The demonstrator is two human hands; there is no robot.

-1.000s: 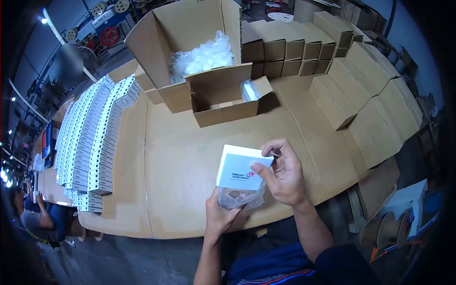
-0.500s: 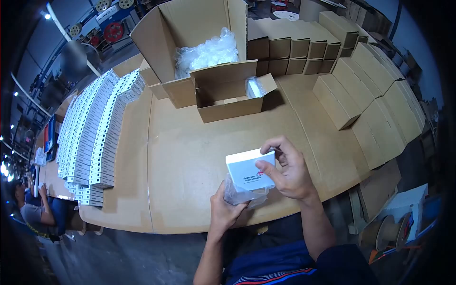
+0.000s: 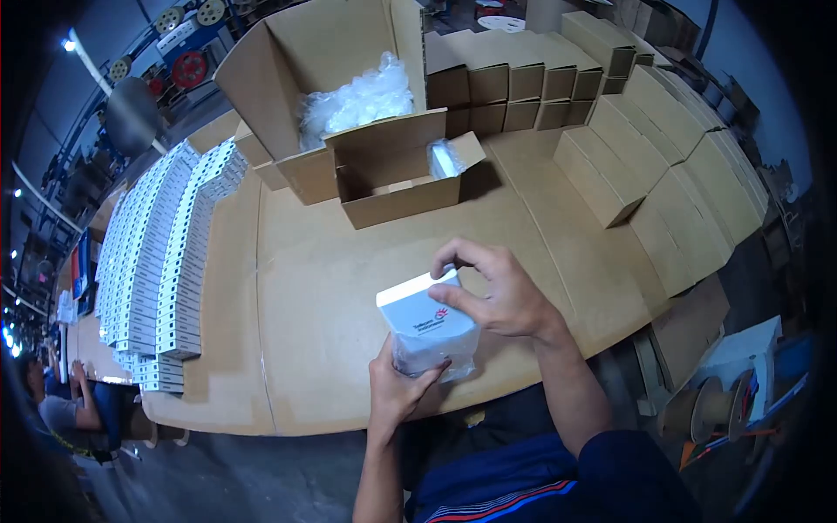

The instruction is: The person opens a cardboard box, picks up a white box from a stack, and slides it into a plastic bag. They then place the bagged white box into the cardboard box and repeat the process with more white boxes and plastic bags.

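A small white box (image 3: 410, 305) with dark lettering and a red mark sits partly inside a clear plastic bag (image 3: 433, 353). My left hand (image 3: 398, 383) is closed around the bag and the lower part of the box. At the box's upper right corner, my right hand (image 3: 497, 292) pinches it between thumb and fingers. Beyond my hands stands an open cardboard box (image 3: 405, 209); a plastic-wrapped white item (image 3: 446, 159) rests at its right end.
A larger carton (image 3: 248, 87) full of clear plastic bags (image 3: 359, 100) stands behind. Stacked white boxes (image 3: 179, 270) line the left side. Brown cartons (image 3: 602, 179) are piled right and behind. A person (image 3: 65, 405) is at far left; spools (image 3: 711, 405) lie at lower right.
The white box has sunk deeper into the plastic bag, which now covers more of its lower part. Both hands appear further left in the view, which has itself shifted slightly.
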